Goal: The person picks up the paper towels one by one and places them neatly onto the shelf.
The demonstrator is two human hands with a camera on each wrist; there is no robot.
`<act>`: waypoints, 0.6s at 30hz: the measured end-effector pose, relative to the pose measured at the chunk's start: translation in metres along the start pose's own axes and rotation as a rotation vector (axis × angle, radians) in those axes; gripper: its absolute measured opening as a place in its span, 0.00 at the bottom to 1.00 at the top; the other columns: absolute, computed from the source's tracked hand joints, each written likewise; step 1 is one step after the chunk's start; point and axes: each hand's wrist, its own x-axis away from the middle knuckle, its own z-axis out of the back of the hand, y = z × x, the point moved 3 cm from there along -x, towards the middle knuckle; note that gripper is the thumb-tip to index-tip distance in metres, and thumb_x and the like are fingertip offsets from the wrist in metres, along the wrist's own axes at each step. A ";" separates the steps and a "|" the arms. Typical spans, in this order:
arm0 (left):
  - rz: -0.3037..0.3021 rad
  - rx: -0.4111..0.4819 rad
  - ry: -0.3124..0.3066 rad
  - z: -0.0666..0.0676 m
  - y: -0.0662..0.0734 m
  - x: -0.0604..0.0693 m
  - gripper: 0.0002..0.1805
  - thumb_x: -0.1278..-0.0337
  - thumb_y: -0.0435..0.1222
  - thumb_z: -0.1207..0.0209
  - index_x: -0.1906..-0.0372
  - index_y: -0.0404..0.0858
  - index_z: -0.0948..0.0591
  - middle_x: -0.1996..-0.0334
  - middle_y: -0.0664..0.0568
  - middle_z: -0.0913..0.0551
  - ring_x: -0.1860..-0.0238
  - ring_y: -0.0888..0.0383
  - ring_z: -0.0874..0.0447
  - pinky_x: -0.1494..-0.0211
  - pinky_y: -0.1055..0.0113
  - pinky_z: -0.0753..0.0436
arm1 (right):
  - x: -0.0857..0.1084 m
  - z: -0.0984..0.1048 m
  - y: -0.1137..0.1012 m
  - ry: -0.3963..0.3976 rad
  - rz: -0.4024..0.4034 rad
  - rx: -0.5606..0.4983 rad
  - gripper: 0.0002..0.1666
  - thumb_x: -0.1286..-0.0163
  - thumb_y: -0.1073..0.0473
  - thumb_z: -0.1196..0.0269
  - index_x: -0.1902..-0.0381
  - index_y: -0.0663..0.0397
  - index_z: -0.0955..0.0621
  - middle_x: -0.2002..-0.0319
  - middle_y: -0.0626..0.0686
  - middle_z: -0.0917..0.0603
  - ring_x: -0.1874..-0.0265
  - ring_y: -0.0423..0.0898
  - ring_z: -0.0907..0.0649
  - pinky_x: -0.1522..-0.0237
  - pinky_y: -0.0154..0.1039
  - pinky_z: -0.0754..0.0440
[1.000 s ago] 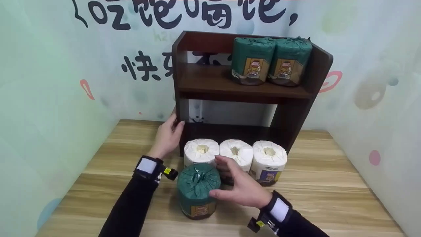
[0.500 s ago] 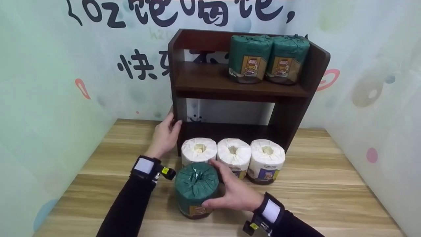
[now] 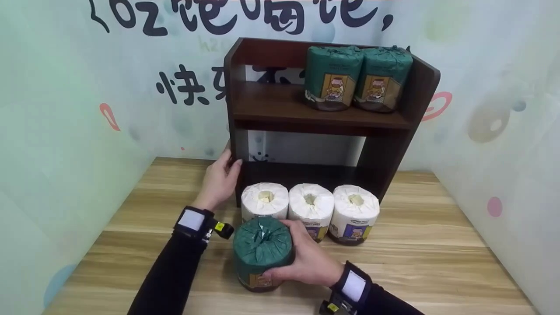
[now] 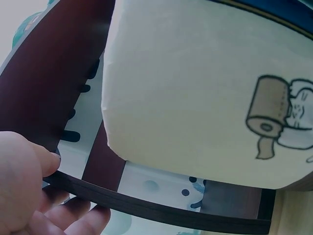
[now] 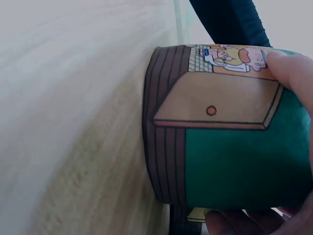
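Observation:
My right hand [image 3: 310,260] grips a green-wrapped toilet roll [image 3: 261,245] that stands upright on the table. In the right wrist view the thumb lies on one side of that roll [image 5: 239,161], with fingertips showing on the opposite side. My left hand [image 3: 218,180] holds the left side panel of a dark brown two-tier shelf [image 3: 271,100]. In the left wrist view its thumb and fingers [image 4: 88,220] lie on either side of the panel's edge. Behind the green roll, white-wrapped toilet rolls [image 3: 309,204] stand in a row at the shelf's front; one [image 4: 186,93] fills much of the left wrist view.
Two more green-wrapped rolls [image 3: 334,65] stand side by side at the right of the upper tier. The wooden table [image 3: 437,245] runs back to a patterned wall [image 3: 183,127] with black lettering. Side walls [image 3: 494,87] flank the table.
My right hand has moved left, from beside the green toilet roll to a grip around it. The left hand keeps its hold on the shelf, and the rolls stay in place.

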 end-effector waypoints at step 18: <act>-0.006 0.005 -0.004 0.000 -0.001 -0.001 0.20 0.14 0.37 0.46 0.27 0.38 0.22 0.34 0.32 0.14 0.43 0.39 0.10 0.38 0.44 0.11 | -0.002 -0.003 0.006 -0.027 -0.010 -0.090 0.70 0.53 0.43 0.11 0.19 0.45 0.39 0.26 0.52 0.20 0.28 0.57 0.19 0.21 0.67 0.27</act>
